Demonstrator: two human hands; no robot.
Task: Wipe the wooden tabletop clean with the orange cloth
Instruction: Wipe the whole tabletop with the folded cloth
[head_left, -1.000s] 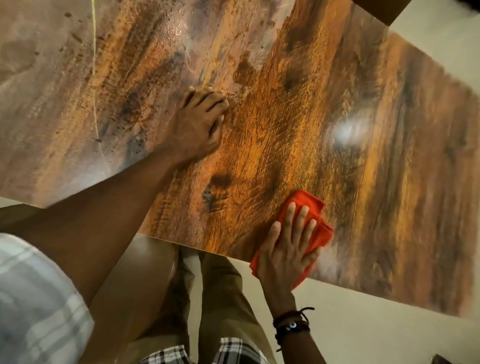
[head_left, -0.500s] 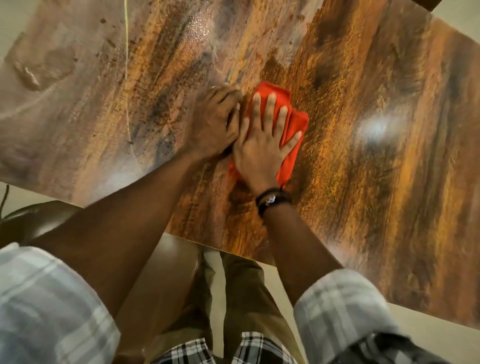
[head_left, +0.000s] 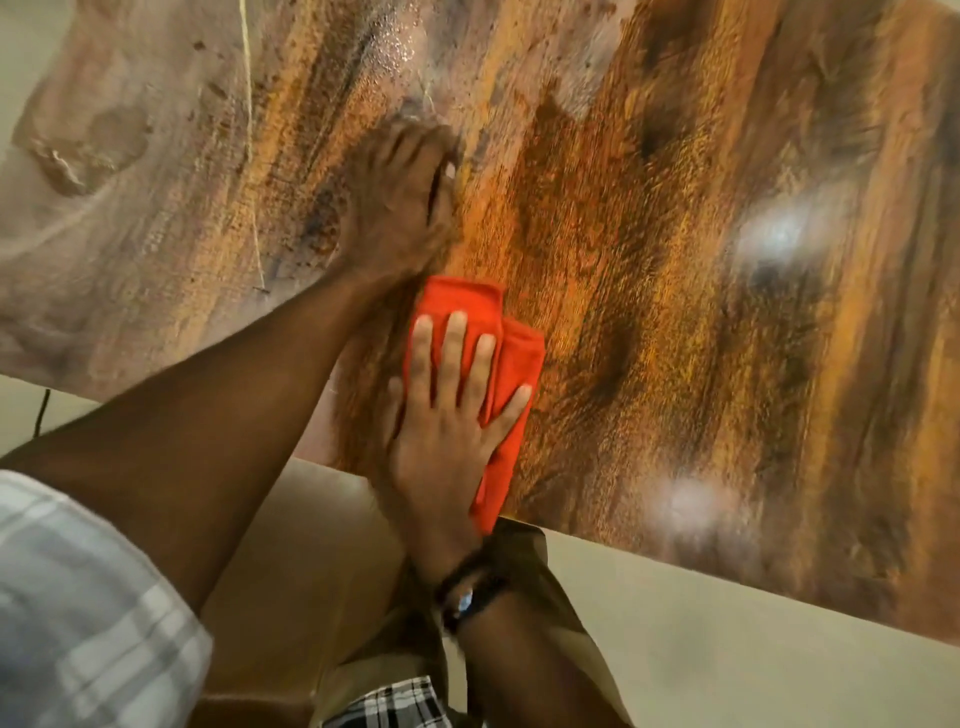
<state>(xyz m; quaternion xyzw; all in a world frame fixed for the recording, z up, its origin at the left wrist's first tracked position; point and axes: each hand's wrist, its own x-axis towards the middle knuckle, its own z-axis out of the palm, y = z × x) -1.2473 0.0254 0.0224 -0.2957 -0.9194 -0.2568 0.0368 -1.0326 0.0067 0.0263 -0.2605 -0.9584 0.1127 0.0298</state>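
The wooden tabletop fills the upper part of the view, streaked brown and orange, with dull smears and specks on its left part. The folded orange cloth lies flat near the table's near edge. My right hand presses on it, palm down, fingers spread over the cloth. My left hand rests on the bare wood just beyond and left of the cloth, fingers curled under, holding nothing.
The table's near edge runs diagonally from left down to the right, with pale floor below it. My legs stand close to that edge. Two bright light reflections show on the right part of the wood.
My right hand has pulled the cloth back from beside my left hand toward the near edge. The left hand has stayed in the same spot on the wood.
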